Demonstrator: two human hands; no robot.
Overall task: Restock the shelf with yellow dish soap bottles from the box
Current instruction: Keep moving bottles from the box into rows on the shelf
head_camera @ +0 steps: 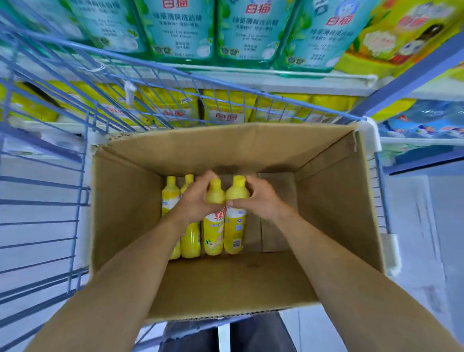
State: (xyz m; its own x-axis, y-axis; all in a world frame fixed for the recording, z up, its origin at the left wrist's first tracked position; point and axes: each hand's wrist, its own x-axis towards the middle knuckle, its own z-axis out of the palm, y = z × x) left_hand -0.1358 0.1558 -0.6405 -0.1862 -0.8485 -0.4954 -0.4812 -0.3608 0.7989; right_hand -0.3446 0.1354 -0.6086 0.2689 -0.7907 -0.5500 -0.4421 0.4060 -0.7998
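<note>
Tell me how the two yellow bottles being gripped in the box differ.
The left bottle, in the left hand, shows its front with a red logo; the right bottle, in the right hand, shows a white back label with a barcode. The left bottle is beside two ungripped bottles; the right bottle is beside bare box floor. Both are yellow, alike in shape, gripped near the neck.

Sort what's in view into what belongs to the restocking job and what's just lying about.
Job: cardboard box; four yellow bottles inside it; left hand and right hand, each gripping one bottle's neck.
Lying about: teal pouches; blue wire cart; blue packs at right.
</note>
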